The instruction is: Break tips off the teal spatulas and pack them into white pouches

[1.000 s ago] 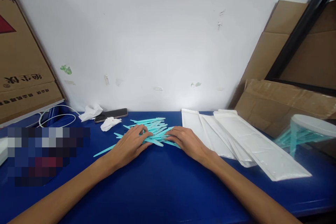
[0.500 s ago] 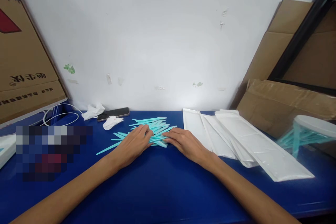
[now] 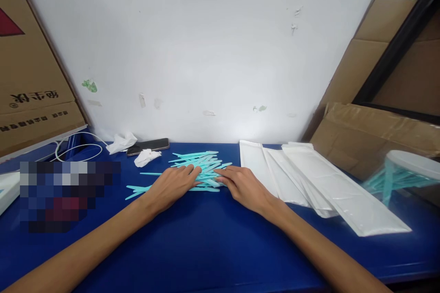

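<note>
A loose pile of thin, tapered teal plastic sticks (image 3: 206,161) lies on the blue tabletop near the wall, most of them pointing left and right. My left hand (image 3: 177,181) is over the pile's left side, its fingers curled round several sticks whose narrow ends stick out to the left. At the right ends of the same sticks, my right hand (image 3: 242,185) closes thumb and fingers on them. The fingertips of both hands partly hide what they grip.
White padded envelopes (image 3: 319,178) lie overlapped to the right. Beyond them is a clear tub (image 3: 409,169) with a white rim, holding more teal sticks. A phone (image 3: 148,146), crumpled tissues (image 3: 147,158) and a white cable (image 3: 79,146) are at back left. Cardboard boxes (image 3: 34,68) flank the table.
Some sticks under my left hand have shifted, and their narrow ends now fan out differently at the left. Both hands stay at nearly the same spot on the pile.
</note>
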### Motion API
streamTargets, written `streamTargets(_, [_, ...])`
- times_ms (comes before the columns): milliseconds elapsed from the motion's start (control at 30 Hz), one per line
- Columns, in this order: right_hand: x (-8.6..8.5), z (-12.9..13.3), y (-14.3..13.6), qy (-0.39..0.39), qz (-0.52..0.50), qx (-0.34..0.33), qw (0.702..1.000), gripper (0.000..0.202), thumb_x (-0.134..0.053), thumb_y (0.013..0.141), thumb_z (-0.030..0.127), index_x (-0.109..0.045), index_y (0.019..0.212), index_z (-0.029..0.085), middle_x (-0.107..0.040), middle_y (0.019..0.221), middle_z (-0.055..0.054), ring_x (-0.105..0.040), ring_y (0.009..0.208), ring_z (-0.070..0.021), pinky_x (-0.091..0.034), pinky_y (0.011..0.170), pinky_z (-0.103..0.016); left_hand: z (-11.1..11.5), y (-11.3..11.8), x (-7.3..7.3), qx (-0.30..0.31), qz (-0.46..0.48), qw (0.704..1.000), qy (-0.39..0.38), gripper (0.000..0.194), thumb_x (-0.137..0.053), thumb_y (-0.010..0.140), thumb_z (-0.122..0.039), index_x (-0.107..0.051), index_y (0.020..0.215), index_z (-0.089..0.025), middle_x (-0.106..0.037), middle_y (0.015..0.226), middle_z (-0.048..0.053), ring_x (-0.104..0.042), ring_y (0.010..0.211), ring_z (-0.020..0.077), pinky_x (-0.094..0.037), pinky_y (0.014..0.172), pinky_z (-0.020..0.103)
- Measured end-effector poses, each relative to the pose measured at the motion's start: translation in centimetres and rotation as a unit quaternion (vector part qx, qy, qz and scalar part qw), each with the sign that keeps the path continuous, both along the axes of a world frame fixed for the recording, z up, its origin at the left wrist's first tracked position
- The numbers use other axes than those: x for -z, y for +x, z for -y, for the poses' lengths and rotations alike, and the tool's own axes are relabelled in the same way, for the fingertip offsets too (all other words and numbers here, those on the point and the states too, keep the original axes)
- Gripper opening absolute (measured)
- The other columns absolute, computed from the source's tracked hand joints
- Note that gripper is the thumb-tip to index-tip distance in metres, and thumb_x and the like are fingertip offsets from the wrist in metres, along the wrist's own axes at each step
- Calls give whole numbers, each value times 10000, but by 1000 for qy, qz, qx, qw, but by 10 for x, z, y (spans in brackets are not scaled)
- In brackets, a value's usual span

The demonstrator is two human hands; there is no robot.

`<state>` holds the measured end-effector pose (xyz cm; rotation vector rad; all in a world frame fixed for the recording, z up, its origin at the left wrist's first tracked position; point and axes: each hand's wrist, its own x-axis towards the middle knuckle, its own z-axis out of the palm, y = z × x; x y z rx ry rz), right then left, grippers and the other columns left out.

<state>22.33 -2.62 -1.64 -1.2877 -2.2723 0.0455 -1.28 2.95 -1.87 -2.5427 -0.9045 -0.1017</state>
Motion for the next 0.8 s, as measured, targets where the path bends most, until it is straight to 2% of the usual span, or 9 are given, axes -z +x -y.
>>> streamTargets(133, [2, 0, -5, 2, -11, 11, 1000, 317, -422, 1037, 304, -685, 1188, 211, -737, 1000, -63, -689, 907, -226, -518, 796, -330, 3, 2, -3, -15, 3, 1000, -23, 197, -452, 1015, -370, -523, 1055, -190, -650, 914, 62, -673, 694, 230, -303, 486, 279])
streamTargets(267, [5, 3, -15, 5, -18, 4, 1000, 332, -420, 1035, 329, -689, 1190, 210, -738, 974, -63, -686, 883, -219, -524, 799, -331, 6, 3, -4, -24, 38, 998, -52, 113, -605, 916, -204, -557, 1018, -193, -664, 949, 70, -676, 693, 235, -302, 490, 273])
streamTargets(367, [-1, 8, -17, 11, -33, -1, 999, 380, -416, 1033, 399, -635, 1282, 214, -726, 1007, -66, -677, 922, -217, -525, 834, -339, 7, -1, -11, -37, 105, 991, -78, 160, -613, 810, -87, -571, 929, -186, -663, 881, 70, -649, 655, 238, -287, 497, 285])
streamTargets(467, [-14, 13, -13, 56, -135, 12, 989, 405, -355, 1048, 393, -537, 1380, 251, -677, 1148, -65, -640, 1017, -204, -504, 884, -343, 8, -7, -29, -53, 220, 969, -101, 156, -556, 782, -68, -557, 874, -194, -635, 799, 47, -602, 638, 214, -289, 524, 287])
streamTargets(533, [-22, 15, -9, 89, -230, 29, 969, 374, -320, 1056, 349, -575, 1315, 264, -665, 1119, -49, -628, 983, -186, -487, 865, -328, 10, -10, -46, -57, 333, 933, -126, 71, -513, 869, -167, -524, 812, -208, -558, 687, 4, -536, 592, 177, -297, 530, 276])
streamTargets(600, [-25, 15, -10, 79, -294, 31, 952, 362, -308, 1058, 335, -629, 1202, 251, -661, 987, -30, -624, 860, -163, -479, 798, -307, 14, -10, -62, -44, 484, 857, -173, 304, -400, 979, -349, -401, 700, -227, -384, 580, -48, -409, 495, 131, -282, 486, 256])
streamTargets(667, [-23, 14, -15, 30, -325, 4, 945, 361, -303, 1060, 335, -638, 1159, 245, -641, 910, -12, -608, 769, -142, -473, 752, -291, 20, -6, -73, -19, 580, 785, -218, 415, -230, 1020, -464, -252, 668, -246, -245, 579, -76, -271, 430, 97, -250, 428, 236])
streamTargets(733, [-19, 14, -24, -11, -330, -33, 943, 349, -308, 1060, 332, -625, 1186, 258, -632, 906, 1, -595, 740, -131, -468, 741, -284, 24, 0, -77, 8, 636, 727, -257, 442, -166, 1020, -513, -191, 667, -249, -188, 591, -86, -194, 404, 78, -217, 392, 224])
streamTargets(800, [-13, 14, -34, -29, -319, -60, 946, 338, -318, 1059, 323, -612, 1218, 276, -633, 928, 6, -597, 779, -133, -463, 763, -282, 27, 6, -72, 29, 689, 658, -302, 485, -260, 1007, -558, -213, 644, -239, -188, 578, -92, -184, 392, 59, -182, 383, 215])
